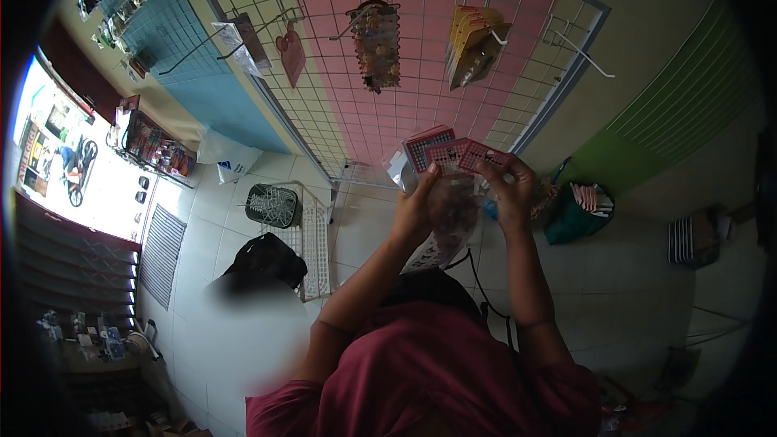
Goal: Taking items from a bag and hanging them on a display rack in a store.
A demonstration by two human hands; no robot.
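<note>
My left hand (416,212) grips a fanned stack of red-bordered cards (419,149) covered with rows of small dots, its thumb pressed on the front. With thumb and fingers, my right hand (513,191) pinches another red-bordered card (488,156), which overlaps the fan's right edge. A shiny silvery plastic wrapper (400,170) shows beside the left fingers. Below both hands, a clear plastic bag (452,203) sits in front of my lap; its contents are too dim to identify.
Ahead stands a wire grid display panel (419,103) with protruding metal hooks. Yellow-backed packs (476,42) and a card of small items (377,45) hang there. A white plastic basket (315,243), a dark green basket (271,205) and a green bag (580,218) flank me.
</note>
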